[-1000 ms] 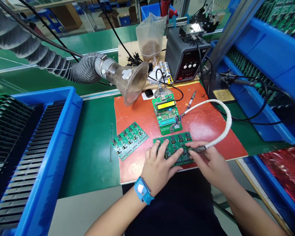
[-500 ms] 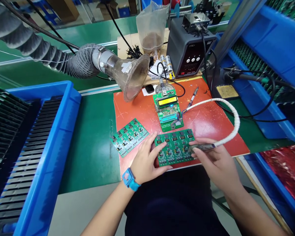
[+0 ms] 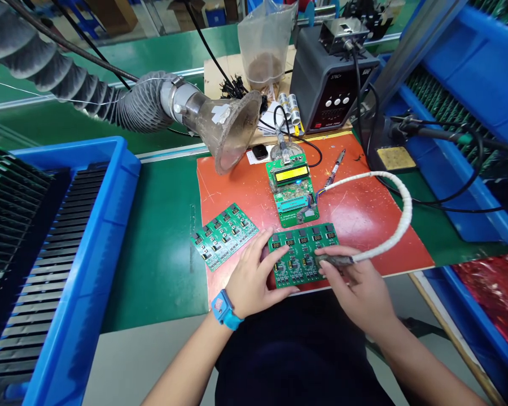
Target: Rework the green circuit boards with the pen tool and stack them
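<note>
- Left hand (image 3: 252, 276) open, fingertips against the edge of a green circuit board panel (image 3: 302, 255), which lies on a red-orange mat (image 3: 364, 225)
- Right hand (image 3: 355, 290) closed around a probe (image 3: 336, 260) on a white-sleeved cable, over the panel's right edge
- Just beyond, a tester board (image 3: 292, 192) with a lit yellow display
- A second panel (image 3: 224, 235) lies across the mat's left edge

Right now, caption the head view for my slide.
Left hand steadies a green circuit board on an orange mat; right hand holds a white-sleeved handpiece at its edge.

Three green circuit boards (image 3: 303, 255), two hands (image 3: 249, 276), one white-sheathed cable (image 3: 410, 206) and one soldering station (image 3: 332, 79).
</note>
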